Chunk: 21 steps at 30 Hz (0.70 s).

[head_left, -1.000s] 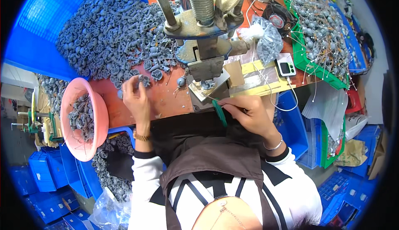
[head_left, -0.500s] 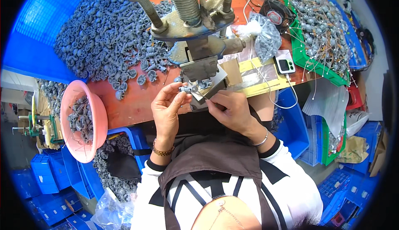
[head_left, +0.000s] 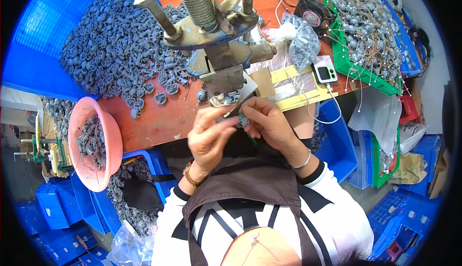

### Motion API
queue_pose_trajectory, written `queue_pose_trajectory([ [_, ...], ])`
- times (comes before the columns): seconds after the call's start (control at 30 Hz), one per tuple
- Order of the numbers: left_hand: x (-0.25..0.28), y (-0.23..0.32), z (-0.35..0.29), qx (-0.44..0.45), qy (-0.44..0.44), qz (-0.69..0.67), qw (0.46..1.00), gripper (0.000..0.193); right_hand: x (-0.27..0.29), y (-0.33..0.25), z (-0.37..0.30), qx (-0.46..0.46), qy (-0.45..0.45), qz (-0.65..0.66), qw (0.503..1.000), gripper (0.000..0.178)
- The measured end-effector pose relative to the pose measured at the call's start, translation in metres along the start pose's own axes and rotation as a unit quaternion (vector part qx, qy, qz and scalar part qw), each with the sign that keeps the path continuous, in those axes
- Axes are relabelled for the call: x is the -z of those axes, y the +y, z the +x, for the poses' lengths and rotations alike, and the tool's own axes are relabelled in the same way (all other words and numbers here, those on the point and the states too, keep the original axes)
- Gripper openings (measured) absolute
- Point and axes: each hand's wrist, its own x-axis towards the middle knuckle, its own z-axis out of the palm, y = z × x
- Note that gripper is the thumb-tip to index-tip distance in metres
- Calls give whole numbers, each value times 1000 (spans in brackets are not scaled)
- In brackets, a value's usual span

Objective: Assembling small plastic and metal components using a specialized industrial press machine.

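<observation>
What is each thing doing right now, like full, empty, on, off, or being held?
Left hand: fingers pinching a small grey part.
Right hand: holding a green tool at that part.
Pink bowl: partly filled with grey parts.
Press: upright, nobody touching it.
Green tray: full of wired parts.
Small timer: screen unreadable.

press (head_left: 211, 49): worn metal | bowl (head_left: 79, 126): glossy pink plastic | table (head_left: 159, 121): matt wood

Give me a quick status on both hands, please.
Left hand and right hand together, pinching small grey part below press. Green tool in right. Nothing blocking.
</observation>
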Motion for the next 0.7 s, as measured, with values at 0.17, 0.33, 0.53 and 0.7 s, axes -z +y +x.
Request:
queue_pose_trajectory([
  [0.17,10,-18,-11,167,284,-64,942,18,12,11,12,184,143,-132,963,9],
  [0.33,-3,0,-4,-6,89,340,936,43,11,10,17,227,49,-368,900,7],
  [0.53,-19,-10,-8,177,24,128,976,20,-3,9,24,163,37,-217,962,6],
  [0.7,-22,-32,1,232,43,122,964,18,6,18,31,265,123,-500,815,6],
])
